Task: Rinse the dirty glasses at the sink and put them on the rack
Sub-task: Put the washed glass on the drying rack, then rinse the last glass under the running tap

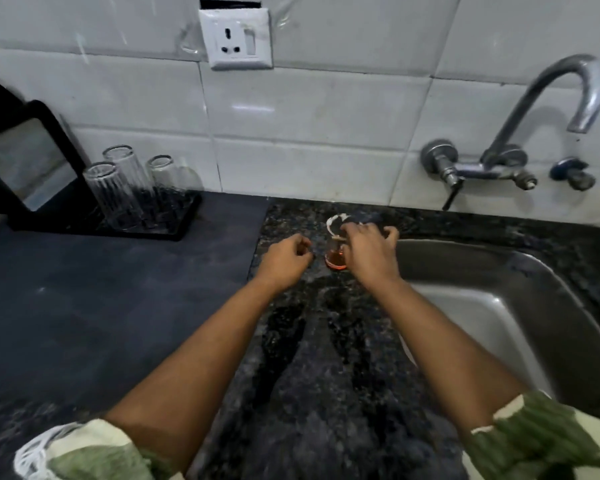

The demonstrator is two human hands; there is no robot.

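small glass with reddish liquid: upper part hidden behind the right hand, mid frame
steel sink basin: cut off at right edge
black framed panel: cut off at left edge

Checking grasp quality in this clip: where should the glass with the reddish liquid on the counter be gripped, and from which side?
Grip the dirty glass round its side wall, just below the rim, coming from the right, as the right hand does. It stands upright with liquid in the bottom, so a side wrap keeps it level, and the sink lies on that side. The left hand hovers nearby, holding nothing.
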